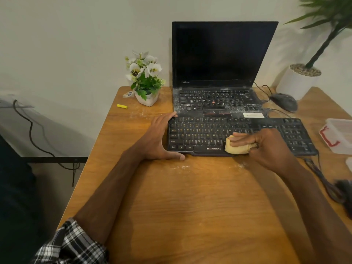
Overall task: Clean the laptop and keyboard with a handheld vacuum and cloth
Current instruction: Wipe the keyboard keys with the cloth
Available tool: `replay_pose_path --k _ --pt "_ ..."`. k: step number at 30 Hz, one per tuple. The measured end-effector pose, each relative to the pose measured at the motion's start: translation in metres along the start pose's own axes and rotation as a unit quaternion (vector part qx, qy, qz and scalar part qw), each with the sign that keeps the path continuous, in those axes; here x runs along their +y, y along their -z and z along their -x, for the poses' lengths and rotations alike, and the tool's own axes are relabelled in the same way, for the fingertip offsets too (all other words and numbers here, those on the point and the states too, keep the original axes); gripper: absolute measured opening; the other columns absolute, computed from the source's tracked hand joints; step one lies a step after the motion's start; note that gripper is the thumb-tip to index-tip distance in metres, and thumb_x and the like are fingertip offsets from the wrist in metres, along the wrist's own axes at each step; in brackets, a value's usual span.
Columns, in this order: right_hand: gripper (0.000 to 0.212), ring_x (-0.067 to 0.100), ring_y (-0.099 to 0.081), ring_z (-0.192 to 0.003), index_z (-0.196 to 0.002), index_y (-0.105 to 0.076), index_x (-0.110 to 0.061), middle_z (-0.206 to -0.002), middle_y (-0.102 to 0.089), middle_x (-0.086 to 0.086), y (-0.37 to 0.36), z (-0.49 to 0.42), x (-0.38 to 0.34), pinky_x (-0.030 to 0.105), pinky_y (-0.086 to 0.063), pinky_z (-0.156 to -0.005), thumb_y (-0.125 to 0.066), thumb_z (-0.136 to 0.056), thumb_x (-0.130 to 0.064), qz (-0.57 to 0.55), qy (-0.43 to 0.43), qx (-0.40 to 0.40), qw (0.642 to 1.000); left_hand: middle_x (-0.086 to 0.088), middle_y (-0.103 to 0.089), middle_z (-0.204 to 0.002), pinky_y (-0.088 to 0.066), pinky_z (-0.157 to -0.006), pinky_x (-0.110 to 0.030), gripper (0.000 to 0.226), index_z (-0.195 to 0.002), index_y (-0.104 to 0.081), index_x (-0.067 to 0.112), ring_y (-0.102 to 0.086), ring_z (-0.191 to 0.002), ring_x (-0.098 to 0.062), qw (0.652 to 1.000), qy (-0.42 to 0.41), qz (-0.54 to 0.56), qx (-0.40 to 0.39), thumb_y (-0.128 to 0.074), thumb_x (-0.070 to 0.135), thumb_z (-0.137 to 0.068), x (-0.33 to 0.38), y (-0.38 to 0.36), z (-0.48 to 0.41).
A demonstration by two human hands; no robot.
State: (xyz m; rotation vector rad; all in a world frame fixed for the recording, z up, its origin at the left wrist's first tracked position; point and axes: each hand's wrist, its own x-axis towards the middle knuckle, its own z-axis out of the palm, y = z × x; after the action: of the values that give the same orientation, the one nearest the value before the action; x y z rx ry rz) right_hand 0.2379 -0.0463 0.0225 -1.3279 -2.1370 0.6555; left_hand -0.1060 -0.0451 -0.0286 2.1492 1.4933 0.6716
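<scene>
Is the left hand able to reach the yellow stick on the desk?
Probably yes: the left hand only braces the keyboard, and bare desk lies between it and the yellow stick.

Wooden table (190, 197) is carrying an open laptop (219, 100) at the back, w/ a black keyboard (209, 134) lying just in front. Mouse (284, 101) is sitting right of laptop, flower pot (146, 98) & small yellow stick (122, 106) to the left, clear plastic box (341, 136) at right edge. White dust (182, 167) is speckling the wood.
</scene>
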Motion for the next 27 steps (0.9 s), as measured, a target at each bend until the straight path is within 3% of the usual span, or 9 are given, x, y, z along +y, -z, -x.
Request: replay_pose_path --k 3,6,9,17,22,27 --pt "0.057 0.01 -0.065 -0.116 -0.107 -0.077 -0.011 -0.113 -0.073 0.007 -0.016 -0.012 -0.017 0.006 -0.045 -0.096 -0.058 -0.067 0.025 0.021 0.024 0.048 0.998 0.008 -0.021 -0.166 -0.027 -0.122 -0.043 0.143 -0.164 -0.014 0.024 -0.02 -0.151 -0.014 1.0 0.003 0.002 -0.003 -0.085 0.079 -0.053 0.001 0.0 0.0" --pt "0.058 0.009 -0.062 -0.122 -0.111 -0.075 -0.013 -0.119 -0.071 0.006 -0.054 -0.015 -0.044 0.016 -0.048 -0.101 -0.056 -0.07 0.024 -0.02 0.054 -0.005 0.998 0.01 -0.021 -0.165 -0.028 -0.122 -0.043 0.142 -0.164 -0.015 0.025 -0.02 -0.15 -0.013 1.0 0.008 0.005 -0.002 -0.09 0.074 -0.053 0.002 0.0 0.0" --pt "0.059 0.007 -0.059 -0.124 -0.111 -0.075 -0.012 -0.119 -0.071 0.004 -0.075 -0.012 -0.05 0.016 -0.044 -0.106 -0.057 -0.068 0.024 -0.047 0.081 -0.028 0.995 0.011 -0.021 -0.165 -0.028 -0.121 -0.042 0.142 -0.164 -0.015 0.024 -0.021 -0.15 -0.013 1.0 0.007 -0.002 0.0 -0.089 0.075 -0.053 0.002 0.0 0.0" --pt "0.06 0.007 -0.065 -0.116 -0.098 -0.079 -0.009 -0.109 -0.074 0.005 -0.031 0.002 -0.004 0.012 -0.051 -0.093 -0.052 -0.063 0.032 -0.049 0.045 0.009 0.998 0.009 -0.021 -0.164 -0.025 -0.12 -0.037 0.14 -0.163 -0.016 0.024 -0.02 -0.148 -0.01 1.0 0.006 -0.003 0.003 -0.091 0.07 -0.054 0.003 0.001 0.0" --pt "0.064 0.009 -0.066 -0.117 -0.099 -0.079 -0.011 -0.11 -0.074 0.005 -0.01 0.014 0.017 0.022 -0.053 -0.098 -0.051 -0.061 0.032 -0.049 0.017 0.026 0.998 0.01 -0.02 -0.164 -0.026 -0.12 -0.039 0.139 -0.163 -0.015 0.026 -0.019 -0.147 -0.008 1.0 0.012 -0.007 0.001 -0.091 0.069 -0.055 0.004 0.001 0.001" --pt "0.057 0.01 -0.067 -0.112 -0.098 -0.079 -0.011 -0.107 -0.075 0.005 -0.006 0.009 0.012 0.014 -0.049 -0.099 -0.058 -0.063 0.029 -0.007 0.014 0.035 0.999 0.009 -0.019 -0.165 -0.027 -0.121 -0.043 0.139 -0.163 -0.013 0.028 -0.019 -0.149 -0.012 1.0 0.018 -0.003 -0.003 -0.09 0.072 -0.056 0.003 0.001 0.001"
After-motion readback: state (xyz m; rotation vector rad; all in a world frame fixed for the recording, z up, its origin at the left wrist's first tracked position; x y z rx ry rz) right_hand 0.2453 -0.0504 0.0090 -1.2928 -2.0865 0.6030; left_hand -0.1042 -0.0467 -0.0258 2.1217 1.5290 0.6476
